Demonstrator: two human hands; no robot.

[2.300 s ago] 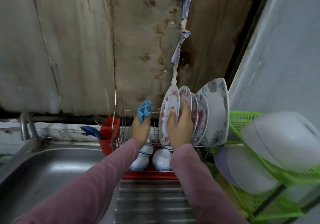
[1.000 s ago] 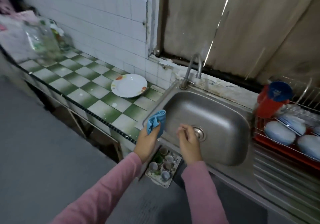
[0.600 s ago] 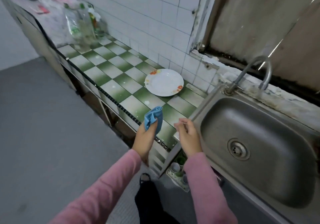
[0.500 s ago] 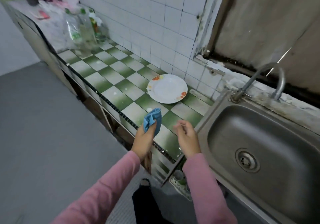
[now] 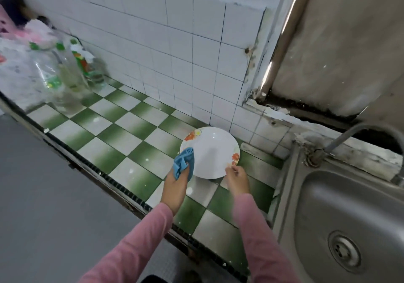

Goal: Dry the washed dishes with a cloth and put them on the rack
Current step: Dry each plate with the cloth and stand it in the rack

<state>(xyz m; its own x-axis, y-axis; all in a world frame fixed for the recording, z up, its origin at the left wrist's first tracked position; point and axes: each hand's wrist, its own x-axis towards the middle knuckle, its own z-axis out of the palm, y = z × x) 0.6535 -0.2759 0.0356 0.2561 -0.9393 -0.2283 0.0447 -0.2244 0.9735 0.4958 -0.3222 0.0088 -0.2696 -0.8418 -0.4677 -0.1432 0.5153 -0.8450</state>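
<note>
Plate (image 5: 212, 151) slipping is your main risk here. It lies on the green-and-white checked tabletop (image 5: 122, 134), near the tiled wall (image 5: 196, 64) and just left of the sink (image 5: 349, 217). Your right hand (image 5: 237, 179) is at its near rim with the fingers curled and the fingertips touching the edge. I cannot tell whether that grip has actually closed on the rim.

If you lift from a shallow fingertip hold on one edge, a glazed and probably wet rim could slide out. The plate would then drop back onto hard tile and might chip or crack. Your left hand (image 5: 175, 186) has its grip closed round a bunched blue cloth (image 5: 182, 162), which overlaps the plate's left edge. A push from the cloth before the right side is secure could skate the plate toward the wall or the sink's lip. The wad is also tight, so you may miss parts of the surface and leave it damp. The rack is out of view, so you will be carrying the plate past the sink. A poor hold matters more on that trip.

As for its looks, the plate is round, white and shallow with a glossy face. It has orange flower prints on the far-left rim and on the near-right rim beside your fingers. I can make out no chips, and no water drops either.
</note>
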